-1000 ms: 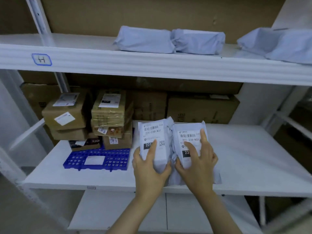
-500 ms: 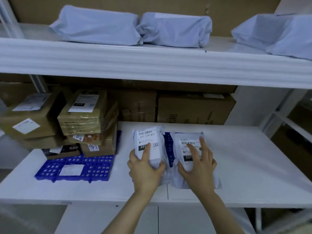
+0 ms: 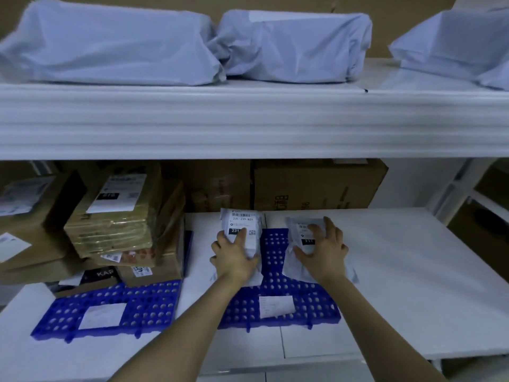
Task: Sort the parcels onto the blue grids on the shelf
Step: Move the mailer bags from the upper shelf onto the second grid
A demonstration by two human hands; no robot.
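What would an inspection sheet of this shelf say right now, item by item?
Surface: white shelf board carrying two blue grids, the left grid and the middle grid.
Job's things: left parcel at the middle grid's left edge; right parcel at its right edge.
Clutter: cardboard boxes stacked over the left grid's back part.
Hands: left hand grips the left parcel; right hand presses spread fingers on the right parcel.
Cables: nothing seen.
Surroundings: large cartons at the back; grey bagged parcels on the upper shelf.
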